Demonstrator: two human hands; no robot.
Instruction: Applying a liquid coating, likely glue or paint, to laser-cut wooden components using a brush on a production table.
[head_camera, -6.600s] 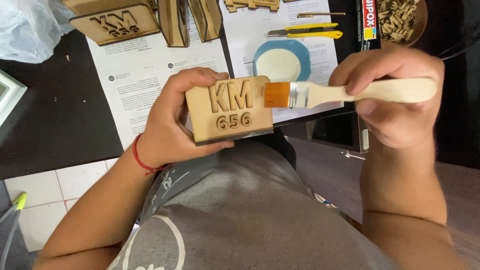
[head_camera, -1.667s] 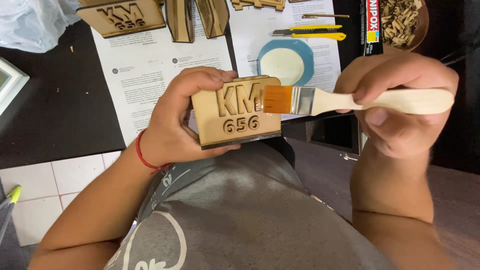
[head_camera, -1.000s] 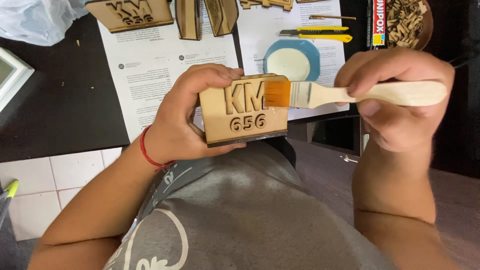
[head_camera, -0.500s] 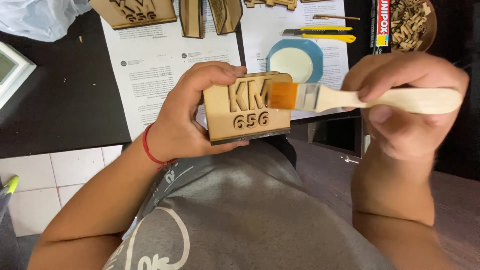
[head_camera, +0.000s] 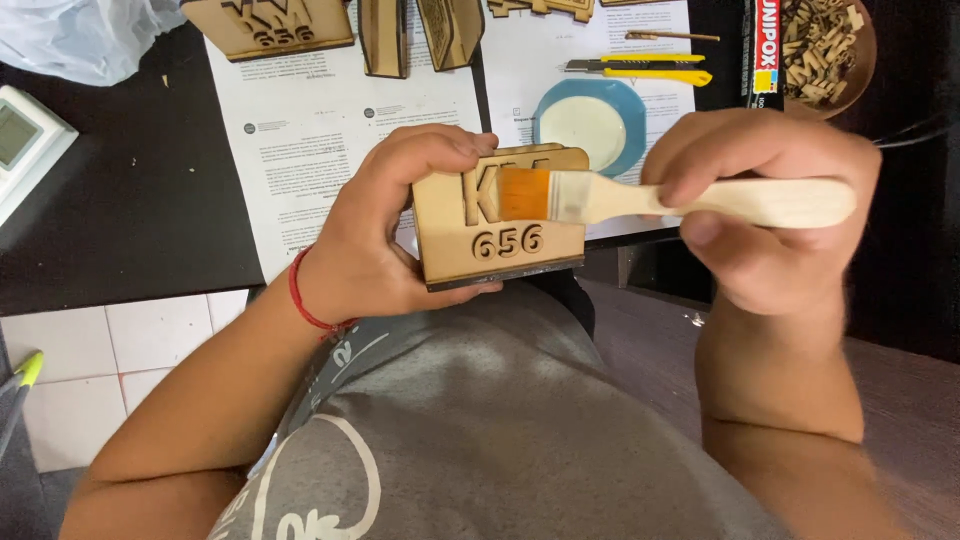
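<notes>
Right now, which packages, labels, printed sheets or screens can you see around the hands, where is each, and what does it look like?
Wooden block: in the left hand, tan, raised cut-out characters, brush from the right hand across it.
Second wooden plaque: top left, tan, similar.
Printed sheets: white, on the black table.
Glue package: top right, narrow, black, red and yellow.
Small device: left edge, white, grey screen.

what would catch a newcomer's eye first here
At centre, the left hand grips a small wooden block with cut-out characters, while the right hand lays a flat orange-bristled brush across its face. Behind them, a blue dish of pale liquid sits on printed sheets.
</notes>
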